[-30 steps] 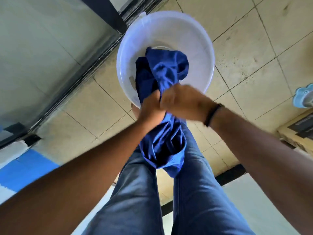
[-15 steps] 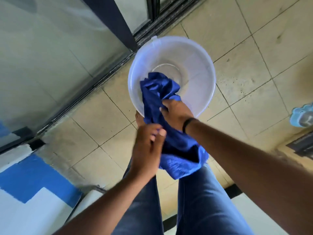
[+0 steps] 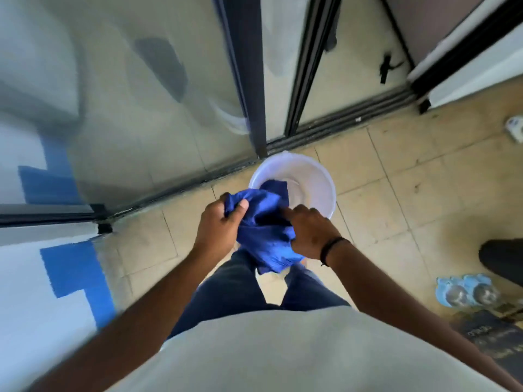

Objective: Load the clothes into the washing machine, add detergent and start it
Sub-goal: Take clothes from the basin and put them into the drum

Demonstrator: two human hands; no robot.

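Note:
A blue garment point(image 3: 263, 230) hangs bunched between both my hands, above the tiled floor in front of my legs. My left hand point(image 3: 218, 224) grips its upper left end, thumb pressed over the cloth. My right hand point(image 3: 308, 233), with a black band at the wrist, holds the right side of the bundle. Behind the garment stands a white plastic bucket point(image 3: 311, 179) on the floor; its visible inside holds nothing else. No washing machine or detergent is in view.
Glass sliding doors with dark frames point(image 3: 249, 80) and a floor track point(image 3: 339, 123) run behind the bucket. A pack of water bottles point(image 3: 467, 290) and a dark object point(image 3: 503, 258) lie at the right. A white and blue wall point(image 3: 56, 278) is at the left.
I have straightened up, so the bucket looks smaller and farther. The garment has come up out of the bucket, and my left hand has taken hold of its upper end.

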